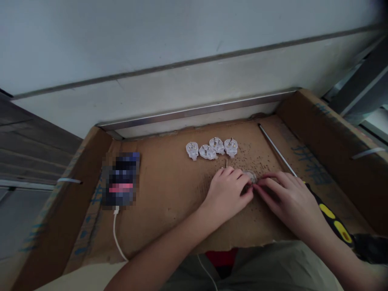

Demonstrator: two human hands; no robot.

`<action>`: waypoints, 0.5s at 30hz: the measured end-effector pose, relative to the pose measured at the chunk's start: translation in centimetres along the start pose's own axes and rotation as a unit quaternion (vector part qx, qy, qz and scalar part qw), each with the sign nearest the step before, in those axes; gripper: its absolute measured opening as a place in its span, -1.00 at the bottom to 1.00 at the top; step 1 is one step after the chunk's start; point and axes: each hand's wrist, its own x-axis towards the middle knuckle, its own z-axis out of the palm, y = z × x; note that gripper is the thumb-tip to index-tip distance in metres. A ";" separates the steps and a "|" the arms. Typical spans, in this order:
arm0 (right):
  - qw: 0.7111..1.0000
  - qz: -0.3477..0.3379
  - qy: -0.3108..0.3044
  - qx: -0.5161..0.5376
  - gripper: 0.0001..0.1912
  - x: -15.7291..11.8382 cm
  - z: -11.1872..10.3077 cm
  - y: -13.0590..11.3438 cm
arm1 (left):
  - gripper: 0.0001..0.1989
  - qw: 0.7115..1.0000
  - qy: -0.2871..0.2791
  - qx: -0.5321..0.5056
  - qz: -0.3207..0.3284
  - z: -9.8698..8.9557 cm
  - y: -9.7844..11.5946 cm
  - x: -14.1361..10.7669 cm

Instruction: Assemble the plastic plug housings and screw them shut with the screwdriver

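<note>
A clear plastic plug piece [250,176] lies between my two hands, low over the cardboard, partly hidden by fingers. My left hand [228,188] curls around its left side, thumb and fingers closed. From the right, my right hand [287,198] pinches at the edge of the same piece with thumb and index finger. A thin metal pin [226,163] sticks up just beyond my left knuckles; what it belongs to is hidden. Farther back, several similar clear plug pieces [192,150] with metal pins sit in a loose row.
A long screwdriver [329,214] with a black-and-yellow handle lies to the right, partly under my right forearm. At the left is a pixelated phone-like device [121,180] with a white cable [115,232]. Cardboard walls [333,153] border the pitted cardboard surface [163,202].
</note>
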 end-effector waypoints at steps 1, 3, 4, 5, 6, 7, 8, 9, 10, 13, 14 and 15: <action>1.000 0.003 0.001 -0.004 -0.77 0.0 0.0 0.0 | -0.89 1.000 0.002 0.002 0.000 0.0 0.0 0.0; 1.000 0.006 0.000 0.006 -0.76 -0.1 0.0 0.1 | -0.89 1.000 0.003 0.004 0.000 0.0 0.0 0.0; 1.000 0.002 -0.001 0.018 -0.75 -0.1 -0.1 0.1 | -0.89 1.000 0.003 0.004 0.001 0.1 0.0 -0.1; 1.000 -0.006 -0.003 0.029 -0.76 -0.1 -0.1 0.2 | -0.89 1.000 0.003 0.005 0.001 0.1 0.0 -0.1; 0.999 -0.016 -0.004 0.036 -0.77 -0.2 -0.2 0.2 | -0.89 1.000 0.002 0.005 0.002 0.1 0.0 -0.1; 0.999 -0.024 -0.004 0.038 -0.79 -0.2 -0.2 0.3 | -0.89 1.000 0.002 0.006 0.003 0.1 0.0 0.0; 0.999 -0.029 -0.003 0.035 -0.80 -0.3 -0.2 0.3 | -0.89 1.000 0.003 0.007 0.004 0.1 0.0 0.0; 0.999 -0.029 -0.001 0.031 -0.82 -0.3 -0.2 0.3 | -0.89 1.000 0.003 0.007 0.004 0.1 0.0 0.0; 0.999 -0.028 -0.001 0.028 -0.82 -0.2 -0.1 0.4 | -0.89 1.000 0.003 0.007 0.004 0.1 0.0 0.0; 0.999 -0.028 -0.010 0.035 -0.83 0.0 0.0 0.6 | -0.88 1.000 0.005 0.006 0.004 0.2 -0.1 0.0; 0.999 -0.025 -0.016 0.041 -0.83 0.1 0.1 0.7 | -0.88 1.000 0.006 0.006 0.005 0.2 -0.1 0.0; 0.998 -0.022 -0.024 0.048 -0.83 0.3 0.1 0.7 | -0.89 1.000 0.005 0.006 0.004 0.2 -0.1 0.0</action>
